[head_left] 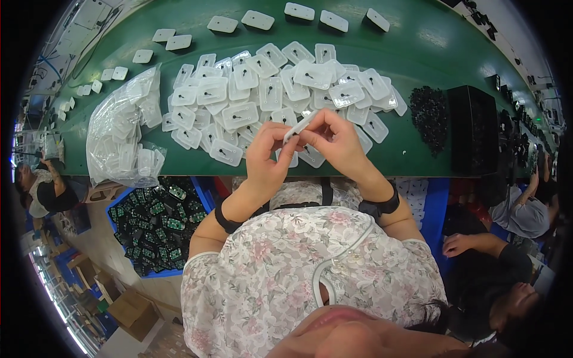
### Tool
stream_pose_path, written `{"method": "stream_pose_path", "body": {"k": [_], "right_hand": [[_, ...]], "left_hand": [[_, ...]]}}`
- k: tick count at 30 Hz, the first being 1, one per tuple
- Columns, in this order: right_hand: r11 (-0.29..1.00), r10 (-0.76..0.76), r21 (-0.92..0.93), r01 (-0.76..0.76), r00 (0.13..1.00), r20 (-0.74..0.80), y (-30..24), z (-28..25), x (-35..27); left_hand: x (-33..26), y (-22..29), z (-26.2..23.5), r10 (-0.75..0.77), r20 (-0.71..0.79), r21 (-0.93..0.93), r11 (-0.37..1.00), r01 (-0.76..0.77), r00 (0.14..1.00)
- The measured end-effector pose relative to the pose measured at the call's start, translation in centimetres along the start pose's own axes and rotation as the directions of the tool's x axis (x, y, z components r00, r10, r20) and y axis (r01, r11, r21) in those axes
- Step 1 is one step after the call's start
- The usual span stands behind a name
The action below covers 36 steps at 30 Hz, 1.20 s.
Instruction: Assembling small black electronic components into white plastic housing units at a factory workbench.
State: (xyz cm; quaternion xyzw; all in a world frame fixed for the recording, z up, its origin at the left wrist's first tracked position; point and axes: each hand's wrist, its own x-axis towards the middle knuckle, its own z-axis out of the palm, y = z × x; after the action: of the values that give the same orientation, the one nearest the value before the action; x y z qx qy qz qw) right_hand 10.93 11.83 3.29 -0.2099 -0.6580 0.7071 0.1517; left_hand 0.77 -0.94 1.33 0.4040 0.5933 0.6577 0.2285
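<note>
Above the near edge of the green table, both my hands hold one white plastic cover (301, 125), tilted and seen nearly edge-on. My left hand (267, 154) pinches its lower left end between thumb and fingers. My right hand (335, 142) grips it from the other side, thumb and fingers close to the left fingertips. Whether a small part is pinched there too, the fingers hide. Just beyond my hands spreads a pile of translucent white plastic covers (240, 115), most with a small black piece in the middle.
Left of the pile lies a clear bag of covers (113, 134). Small black parts (428, 116) are heaped beside a black box (471, 134) at right. White-topped units (258, 20) line the far side. A blue bin (156, 275) of circuit boards stands lower left. Other people sit nearby.
</note>
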Motion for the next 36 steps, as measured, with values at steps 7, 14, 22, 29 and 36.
{"method": "stream_pose_path", "body": {"k": [7,14,22,29,36], "right_hand": [[0.895,-0.337,-0.357,0.266,0.930,-0.150,0.2,-0.8,0.2],[0.976,-0.051,-0.209,0.057,0.998,0.035,-0.5,-1.1,-0.3],[0.887,-0.232,-0.383,0.259,0.966,0.116,0.1,-1.4,-0.3],[0.897,-0.183,-0.381,0.223,0.973,0.137,-0.1,-2.1,-1.3],[0.999,-0.028,-0.016,0.032,0.978,0.204,0.7,-3.1,-1.4]], "left_hand": [[0.0,0.4,-0.4,-0.134,0.050,-0.254,0.957,0.142,0.990],[-0.1,0.8,-0.3,-0.206,0.093,-0.251,0.942,0.223,0.974],[-0.1,0.1,-0.5,-0.271,0.195,-0.162,0.939,0.303,0.943],[-0.2,-0.2,0.0,-0.286,0.246,-0.198,0.920,0.337,0.926],[0.6,0.6,0.4,-0.449,0.246,-0.355,0.783,0.510,0.859]]}}
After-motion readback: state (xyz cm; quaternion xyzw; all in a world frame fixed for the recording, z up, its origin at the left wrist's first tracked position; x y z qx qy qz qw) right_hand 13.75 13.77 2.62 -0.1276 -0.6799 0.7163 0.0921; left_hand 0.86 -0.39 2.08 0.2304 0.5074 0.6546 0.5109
